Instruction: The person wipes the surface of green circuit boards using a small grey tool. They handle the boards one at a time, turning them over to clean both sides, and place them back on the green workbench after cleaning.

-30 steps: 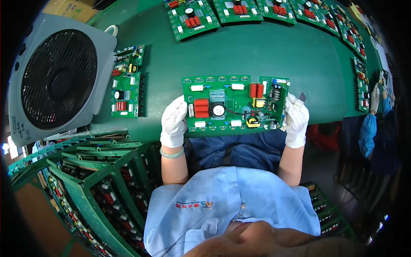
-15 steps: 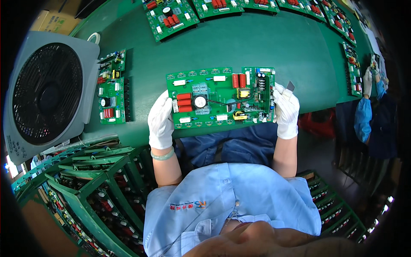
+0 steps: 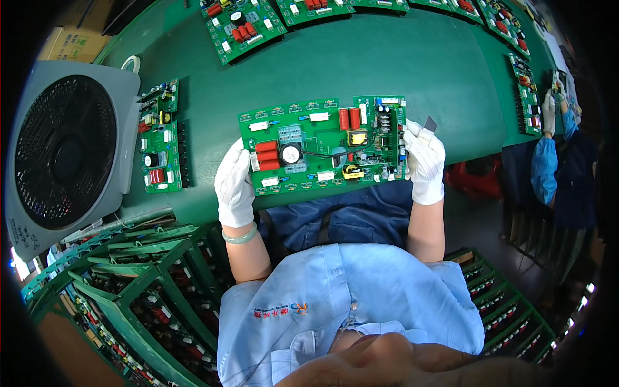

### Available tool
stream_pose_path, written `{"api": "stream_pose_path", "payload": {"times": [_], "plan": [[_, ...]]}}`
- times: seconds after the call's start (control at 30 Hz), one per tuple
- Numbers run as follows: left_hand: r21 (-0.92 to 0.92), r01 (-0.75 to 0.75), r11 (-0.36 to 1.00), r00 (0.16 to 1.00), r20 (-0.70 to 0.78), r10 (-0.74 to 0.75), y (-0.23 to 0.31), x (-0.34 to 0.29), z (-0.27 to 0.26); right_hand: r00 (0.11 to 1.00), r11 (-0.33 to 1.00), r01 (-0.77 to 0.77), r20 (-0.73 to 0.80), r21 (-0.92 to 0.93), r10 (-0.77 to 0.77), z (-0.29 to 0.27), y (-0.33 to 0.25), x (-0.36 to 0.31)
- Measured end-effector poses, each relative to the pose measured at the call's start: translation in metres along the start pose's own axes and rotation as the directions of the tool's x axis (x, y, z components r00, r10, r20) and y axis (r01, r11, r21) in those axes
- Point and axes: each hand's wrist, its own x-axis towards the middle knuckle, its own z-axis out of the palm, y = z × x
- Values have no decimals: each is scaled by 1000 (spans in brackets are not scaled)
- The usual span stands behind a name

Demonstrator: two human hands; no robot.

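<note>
Both my hands wear white gloves and hold one green circuit board (image 3: 317, 140) level over the near edge of the green table. My left hand (image 3: 233, 184) is closed on its left edge, beside three red capacitors (image 3: 267, 156). At the other end, my right hand (image 3: 426, 158) grips the right edge, next to the smaller upright board section with a black finned part. A small flat dark grey piece (image 3: 431, 123) sticks up by the right fingers; its kind I cannot make out. A round black-and-white component (image 3: 291, 154) sits left of the board's middle.
A grey box fan (image 3: 71, 151) stands at the left, with another populated board (image 3: 163, 155) beside it. Several similar boards (image 3: 245, 29) line the table's far side. Green racks (image 3: 138, 274) of boards stand below left and right. A co-worker's blue sleeve (image 3: 545, 169) shows at right.
The board and both hands sit slightly farther left in the picture, as does most of the surrounding scene. Both hands keep their hold on the board's two ends.
</note>
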Motion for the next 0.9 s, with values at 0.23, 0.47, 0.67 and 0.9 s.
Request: {"api": "stream_pose_path", "payload": {"times": [0.23,0.47,0.67,0.9], "plan": [[0,-25,1000,1000,-2,25,-2,0,0,999,999,-51,19,4,50,-2,-2,0],[13,-37,999,999,7,37,1,0,3,999,999,-30,-18,-15,30,5,-5,0],[170,-49,984,998,-42,56,-4,0,-1,997,994,-54,53,97,49,-3,-1,-2],[88,-29,996,999,-20,30,0,3,7,995,996,46,83,73,-52,-6,3,-5]]}}
